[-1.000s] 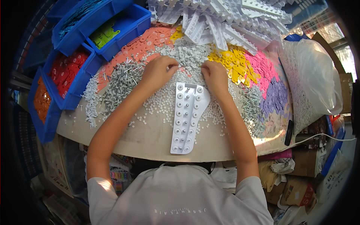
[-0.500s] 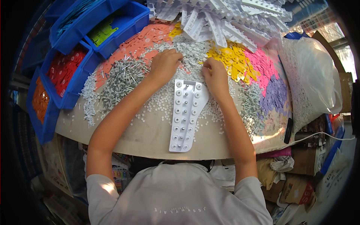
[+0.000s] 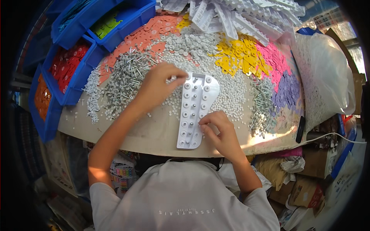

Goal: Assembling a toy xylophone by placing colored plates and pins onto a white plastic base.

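A long white plastic tray [image 3: 188, 133] lies upright before me, with a row of round white discs along each side and several round metal heads down its middle channel. My left hand [image 3: 161, 82] is at its upper left corner, thumb and forefinger closed in a pinch by the top seat; what they hold is too small to name. Lower down, my right hand [image 3: 221, 134] pinches at the right row, its fingertips against the tray edge. Whatever lies between those fingers is hidden. Loose small white discs [image 3: 227, 94] surround the tray's upper part, and larger white caps [image 3: 192, 43] are heaped beyond.
Metal pins [image 3: 125, 75] are piled left, more pins [image 3: 260, 102] right. Coral [image 3: 148, 32], yellow [image 3: 241, 56], pink [image 3: 274, 56] and purple pieces [image 3: 286, 94] lie around. Blue bins [image 3: 101, 50] stand left, white trays [image 3: 231, 19] are stacked behind, and a clear bag [image 3: 323, 73] bulges right.
Both hands have come back from the white cap pile to the tray: the left to its upper left corner, the right down to its lower right side. The view has shifted slightly.
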`<state>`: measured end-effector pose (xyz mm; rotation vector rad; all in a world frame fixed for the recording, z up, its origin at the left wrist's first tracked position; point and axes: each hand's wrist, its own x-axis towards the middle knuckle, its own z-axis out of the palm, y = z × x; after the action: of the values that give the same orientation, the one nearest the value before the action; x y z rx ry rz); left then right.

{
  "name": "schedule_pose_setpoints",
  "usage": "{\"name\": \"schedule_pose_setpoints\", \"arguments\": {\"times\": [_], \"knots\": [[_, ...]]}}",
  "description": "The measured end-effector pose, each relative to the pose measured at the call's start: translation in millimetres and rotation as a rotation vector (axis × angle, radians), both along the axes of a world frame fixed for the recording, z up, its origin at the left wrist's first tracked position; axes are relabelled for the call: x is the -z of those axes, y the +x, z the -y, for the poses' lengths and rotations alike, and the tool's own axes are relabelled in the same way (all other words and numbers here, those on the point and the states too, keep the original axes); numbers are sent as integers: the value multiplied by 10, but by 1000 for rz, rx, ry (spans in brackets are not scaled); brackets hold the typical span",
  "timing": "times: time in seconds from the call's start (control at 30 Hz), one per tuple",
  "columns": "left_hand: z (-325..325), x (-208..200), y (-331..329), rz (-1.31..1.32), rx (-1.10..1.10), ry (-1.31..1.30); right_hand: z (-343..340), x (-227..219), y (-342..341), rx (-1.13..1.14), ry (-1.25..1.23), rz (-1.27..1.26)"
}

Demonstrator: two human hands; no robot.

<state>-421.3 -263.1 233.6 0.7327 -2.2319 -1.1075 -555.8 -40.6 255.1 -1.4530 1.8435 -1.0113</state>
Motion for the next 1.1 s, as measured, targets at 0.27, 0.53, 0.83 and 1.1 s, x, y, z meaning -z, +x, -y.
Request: {"name": "schedule_pose_setpoints", "arguments": {"times": [0.27, 0.53, 0.83, 1.1], "knots": [[-689, 16, 509, 52, 329, 207, -14, 110, 107, 72, 19, -30], [-841, 165, 455, 83, 237, 162, -86, 347, 222, 167, -88, -68], [-943, 294, 522, -24, 153, -351, -134, 606, 233, 183, -291, -319], [-1050, 303, 494, -73, 16, -164, -132, 604, 208, 164, -307, -323]]}}
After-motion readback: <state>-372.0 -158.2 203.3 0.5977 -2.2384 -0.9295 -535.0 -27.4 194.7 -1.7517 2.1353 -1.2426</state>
